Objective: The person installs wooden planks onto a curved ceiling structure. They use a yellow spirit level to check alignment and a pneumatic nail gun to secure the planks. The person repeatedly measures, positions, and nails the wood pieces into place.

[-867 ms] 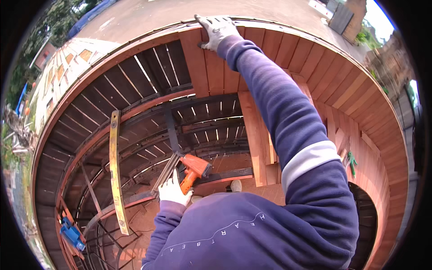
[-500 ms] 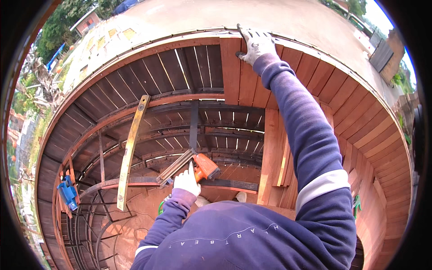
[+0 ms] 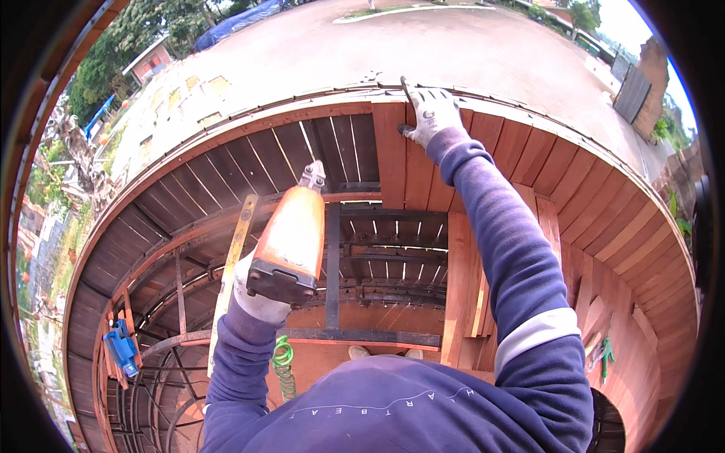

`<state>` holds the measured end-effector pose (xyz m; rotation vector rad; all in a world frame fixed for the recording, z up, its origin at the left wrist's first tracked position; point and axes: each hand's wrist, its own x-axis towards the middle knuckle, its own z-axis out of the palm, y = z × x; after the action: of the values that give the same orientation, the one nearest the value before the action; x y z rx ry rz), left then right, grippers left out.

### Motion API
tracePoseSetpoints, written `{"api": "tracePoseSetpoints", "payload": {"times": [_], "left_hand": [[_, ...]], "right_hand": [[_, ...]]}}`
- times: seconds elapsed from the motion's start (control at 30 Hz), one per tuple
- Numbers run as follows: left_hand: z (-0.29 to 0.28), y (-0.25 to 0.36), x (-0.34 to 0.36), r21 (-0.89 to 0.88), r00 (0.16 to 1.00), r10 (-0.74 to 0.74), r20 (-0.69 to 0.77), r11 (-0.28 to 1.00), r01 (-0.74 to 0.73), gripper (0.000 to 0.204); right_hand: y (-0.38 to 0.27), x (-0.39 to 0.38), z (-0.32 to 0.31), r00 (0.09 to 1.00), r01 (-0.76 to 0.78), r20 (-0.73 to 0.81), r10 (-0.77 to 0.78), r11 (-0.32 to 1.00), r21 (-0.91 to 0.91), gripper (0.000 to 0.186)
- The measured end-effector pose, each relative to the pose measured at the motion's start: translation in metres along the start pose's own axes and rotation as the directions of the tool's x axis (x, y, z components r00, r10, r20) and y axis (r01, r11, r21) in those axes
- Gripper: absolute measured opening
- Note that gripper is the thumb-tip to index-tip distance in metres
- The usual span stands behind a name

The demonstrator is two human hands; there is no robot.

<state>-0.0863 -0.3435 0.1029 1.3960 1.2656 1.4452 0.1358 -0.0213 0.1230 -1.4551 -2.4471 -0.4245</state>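
Observation:
My left hand (image 3: 255,293), in a white glove, is wrapped around an orange nail gun (image 3: 291,234). The gun is raised over the curved dark frame, its metal nose pointing toward the far rim. Part of that hand is hidden behind the gun's black end. My right hand (image 3: 436,117), gloved too, rests at the far ends of the reddish-brown boards with its fingers spread and its thumb apart. Beside it lies the leftmost wooden board (image 3: 389,155), which borders the uncovered part of the frame. A green coiled hose (image 3: 282,366) hangs below my left forearm.
A yellow spirit level (image 3: 245,219) leans across the dark metal frame (image 3: 332,264) left of the gun. Further left sits a blue tool (image 3: 121,347). Loose planks (image 3: 457,279) lie under my right arm, and a green tool (image 3: 607,359) is at the right.
My left hand has lifted the nail gun and swung it left and outward, its nose now toward the far rim. My right hand stays on the boards. The view has tilted slightly upward.

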Motion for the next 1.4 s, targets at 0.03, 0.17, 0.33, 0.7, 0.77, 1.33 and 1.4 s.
{"api": "tracePoseSetpoints", "payload": {"times": [0.03, 0.17, 0.33, 0.7, 0.77, 1.33, 1.4], "left_hand": [[-0.007, -0.007, 0.018, -0.092, 0.996, 0.053, 0.076, 0.995, -0.046, 0.044], [0.000, -0.023, 0.089, -0.466, 0.963, 0.150, 0.223, 0.884, -0.030, 0.052], [0.028, -0.064, 0.137, 0.475, 0.884, 0.385, 0.265, 0.746, -0.467, 0.064], [0.046, -0.085, 0.187, 0.449, 0.890, 0.374, 0.263, 0.769, -0.455, 0.060], [0.046, -0.089, 0.191, 0.470, 0.892, 0.362, 0.269, 0.759, -0.450, 0.060], [0.043, -0.107, 0.190, 0.413, 0.879, 0.417, 0.229, 0.776, -0.476, 0.069], [0.041, -0.100, 0.184, 0.433, 0.889, 0.400, 0.225, 0.776, -0.458, 0.057]], "right_hand": [[0.000, 0.002, 0.003, 1.000, 0.007, -0.017, -0.007, 1.000, 0.003, 0.100], [0.000, 0.003, 0.006, 0.999, -0.003, -0.038, 0.002, 1.000, -0.016, 0.101], [0.000, 0.005, 0.008, 0.996, -0.013, -0.089, 0.015, 1.000, 0.019, 0.102], [0.002, 0.010, 0.024, 0.994, -0.018, -0.104, 0.019, 1.000, 0.007, 0.105], [0.005, 0.012, 0.024, 0.995, -0.007, -0.095, 0.010, 0.999, 0.031, 0.105], [-0.003, 0.012, 0.013, 0.999, -0.032, -0.039, 0.032, 0.999, -0.007, 0.099], [-0.004, 0.009, 0.015, 0.999, -0.037, -0.041, 0.033, 0.996, -0.080, 0.101]]}}
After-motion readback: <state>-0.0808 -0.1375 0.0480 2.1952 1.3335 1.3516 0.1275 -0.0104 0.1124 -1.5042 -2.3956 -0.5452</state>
